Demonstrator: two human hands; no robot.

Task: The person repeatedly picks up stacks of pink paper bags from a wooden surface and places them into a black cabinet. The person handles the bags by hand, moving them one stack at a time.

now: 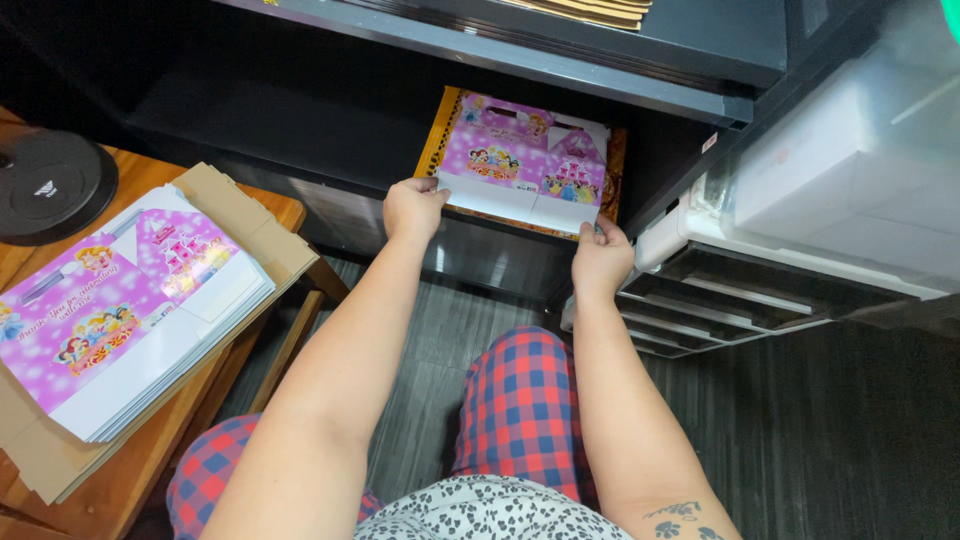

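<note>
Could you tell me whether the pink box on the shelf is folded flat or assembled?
Flat. The pink box lies as a thin sheet on the shelf, its near corners under the left hand and right hand.

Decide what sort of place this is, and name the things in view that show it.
Probably a home workspace for making party boxes. Both hands, left hand and right hand, grip a pink flat carton on a dark shelf; a stack of flat cartons lies on a wooden table, beside plastic drawers.
</note>
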